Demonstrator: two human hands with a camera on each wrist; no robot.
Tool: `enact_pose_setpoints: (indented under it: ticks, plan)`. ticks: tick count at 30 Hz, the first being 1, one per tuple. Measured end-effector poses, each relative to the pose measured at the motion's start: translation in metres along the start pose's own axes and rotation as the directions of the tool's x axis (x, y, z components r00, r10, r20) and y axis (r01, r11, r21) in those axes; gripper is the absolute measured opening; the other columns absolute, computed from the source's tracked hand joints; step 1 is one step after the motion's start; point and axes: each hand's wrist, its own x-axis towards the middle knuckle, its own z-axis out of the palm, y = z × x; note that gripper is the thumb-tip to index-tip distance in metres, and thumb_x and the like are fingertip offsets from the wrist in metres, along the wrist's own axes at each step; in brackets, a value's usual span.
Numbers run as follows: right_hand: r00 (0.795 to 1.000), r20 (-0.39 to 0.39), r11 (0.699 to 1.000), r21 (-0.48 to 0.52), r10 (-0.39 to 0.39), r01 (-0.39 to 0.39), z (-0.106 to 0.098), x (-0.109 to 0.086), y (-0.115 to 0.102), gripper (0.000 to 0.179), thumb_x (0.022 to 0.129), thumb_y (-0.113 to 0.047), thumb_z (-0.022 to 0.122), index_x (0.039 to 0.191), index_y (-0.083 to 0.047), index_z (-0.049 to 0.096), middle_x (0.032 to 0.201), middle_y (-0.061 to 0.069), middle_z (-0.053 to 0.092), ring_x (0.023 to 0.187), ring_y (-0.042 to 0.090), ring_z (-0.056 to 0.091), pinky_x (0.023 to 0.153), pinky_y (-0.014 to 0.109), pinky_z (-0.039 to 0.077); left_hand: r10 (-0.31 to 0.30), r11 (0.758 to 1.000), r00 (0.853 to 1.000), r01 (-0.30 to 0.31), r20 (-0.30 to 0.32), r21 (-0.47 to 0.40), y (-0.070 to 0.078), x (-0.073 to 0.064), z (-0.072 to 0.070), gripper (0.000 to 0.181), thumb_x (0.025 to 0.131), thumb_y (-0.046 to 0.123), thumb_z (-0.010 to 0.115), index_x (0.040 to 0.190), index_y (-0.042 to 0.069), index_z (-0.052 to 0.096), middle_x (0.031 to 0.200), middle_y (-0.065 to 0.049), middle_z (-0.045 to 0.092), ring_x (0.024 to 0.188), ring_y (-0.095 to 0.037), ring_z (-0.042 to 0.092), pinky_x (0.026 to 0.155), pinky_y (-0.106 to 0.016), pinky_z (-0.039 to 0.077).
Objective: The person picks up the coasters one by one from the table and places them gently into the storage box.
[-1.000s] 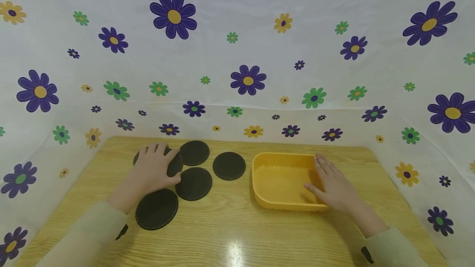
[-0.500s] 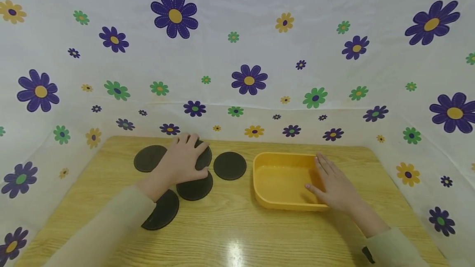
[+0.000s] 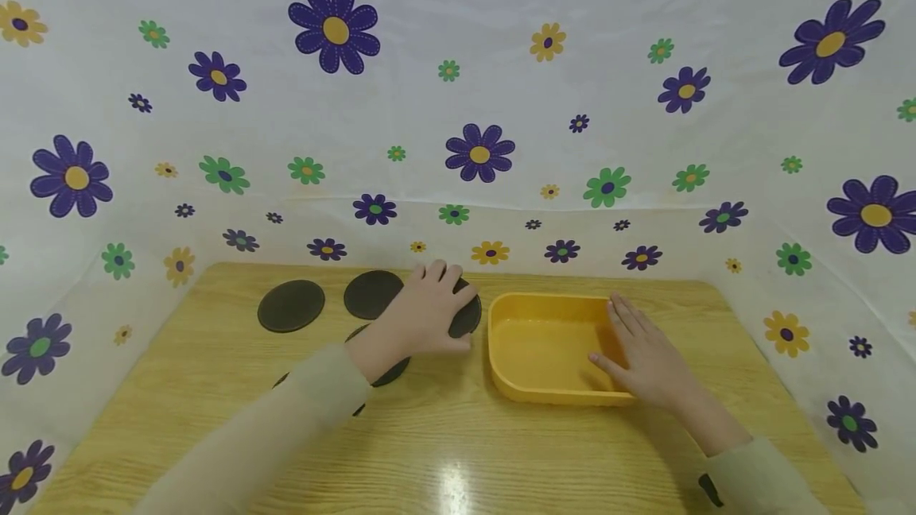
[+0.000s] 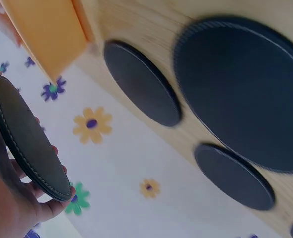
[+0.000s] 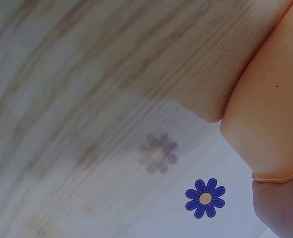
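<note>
Likely a carrying step: the left hand (image 3: pixel 421 316) holds a black disc (image 4: pixel 31 141) in its fingers, near the far edge of the surface (image 3: pixel 558 459); the right hand (image 3: pixel 650 365), fingers straight, touches the yellow tray (image 3: pixel 551 397). Next: probably lifting over it.

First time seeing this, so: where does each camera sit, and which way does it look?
Head: worn there, looking forward and down at table; left hand, right hand and sleeves show.
Left wrist: worn there, looking at the left hand holding a black disc.
Right wrist: worn there, looking at table and yellow tub; part of right hand shows.
Head and left wrist share that disc.
</note>
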Motion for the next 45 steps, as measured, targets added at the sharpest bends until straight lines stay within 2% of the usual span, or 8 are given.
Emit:
enact_pose_setpoints:
  ticks: [6,9,16,23,27,32,38,45]
  plan:
    - [1.0,0.0,1.0,0.001,-0.004,0.004,0.001,0.002,0.001,0.094,0.105,-0.053,0.055,0.164,0.012,0.021,0.174,0.03,0.014,0.162,0.048,0.018,0.135,0.039,0.001,0.065,0.998,0.998,-0.066,-0.009,-0.009,0.025,0.02,0.004,0.073,0.089,0.063,0.061,0.151,0.026,0.056,0.142,-0.011,0.055,0.129,-0.033,0.049,0.106,-0.054,0.044]
    - [1.0,-0.002,1.0,-0.003,-0.006,0.005,0.002,0.002,0.001,0.094,0.105,-0.053,0.055,0.164,0.012,0.021,0.174,0.03,0.015,0.162,0.048,0.018,0.135,0.037,-0.001,0.081,0.997,0.997,-0.081,-0.002,-0.019,0.039,0.029,0.004,0.073,0.09,0.064,0.059,0.153,0.027,0.055,0.145,-0.01,0.054,0.132,-0.032,0.049,0.106,-0.052,0.044]
    - [1.0,-0.006,1.0,-0.003,0.001,-0.001,0.001,0.001,0.0,0.095,0.104,-0.055,0.057,0.163,0.011,0.023,0.174,0.03,0.018,0.162,0.049,0.019,0.134,0.05,0.012,0.144,0.99,0.989,-0.144,0.019,-0.009,0.069,0.048,0.007,0.071,0.092,0.064,0.055,0.154,0.029,0.052,0.149,-0.008,0.053,0.135,-0.029,0.051,0.11,-0.052,0.046]
    - [1.0,-0.01,1.0,0.001,-0.002,0.002,0.0,0.001,0.0,0.095,0.104,-0.054,0.057,0.164,0.011,0.022,0.174,0.03,0.017,0.162,0.049,0.018,0.134,0.051,0.013,0.174,0.984,0.984,-0.175,0.033,0.026,0.089,0.061,0.014,0.074,0.092,0.067,0.056,0.157,0.032,0.05,0.154,-0.006,0.052,0.138,-0.027,0.052,0.114,-0.051,0.046]
    - [1.0,-0.007,1.0,0.006,0.003,-0.003,0.0,0.001,0.0,0.095,0.104,-0.055,0.057,0.164,0.011,0.022,0.174,0.029,0.016,0.162,0.049,0.018,0.134,0.051,0.012,0.186,0.981,0.981,-0.188,0.048,0.038,0.097,0.063,0.021,0.072,0.095,0.068,0.055,0.157,0.032,0.05,0.152,-0.005,0.053,0.138,-0.026,0.052,0.114,-0.05,0.047]
    - [1.0,-0.01,1.0,0.0,0.002,-0.002,0.001,0.001,0.001,0.095,0.104,-0.054,0.057,0.164,0.011,0.022,0.175,0.029,0.016,0.162,0.049,0.019,0.134,0.051,0.012,0.175,0.983,0.979,-0.179,0.102,0.038,0.102,0.064,0.027,0.07,0.096,0.069,0.055,0.157,0.033,0.05,0.148,-0.002,0.055,0.136,-0.025,0.051,0.112,-0.047,0.047]
    - [1.0,-0.01,1.0,0.006,0.002,-0.002,0.0,0.001,0.0,0.095,0.104,-0.054,0.057,0.164,0.011,0.023,0.174,0.029,0.017,0.161,0.049,0.02,0.131,0.058,0.02,0.154,0.987,0.974,-0.158,0.167,0.012,0.104,0.064,0.031,0.07,0.097,0.069,0.056,0.157,0.035,0.05,0.151,-0.001,0.053,0.137,-0.023,0.05,0.11,-0.044,0.048]
    - [1.0,-0.011,1.0,0.015,0.007,-0.007,-0.001,0.001,-0.001,0.095,0.104,-0.054,0.058,0.164,0.011,0.023,0.174,0.03,0.018,0.161,0.049,0.021,0.129,0.06,0.022,0.158,0.985,0.967,-0.169,0.199,0.042,0.104,0.065,0.034,0.069,0.1,0.069,0.053,0.159,0.035,0.047,0.152,-0.001,0.053,0.136,-0.021,0.052,0.109,-0.039,0.048]
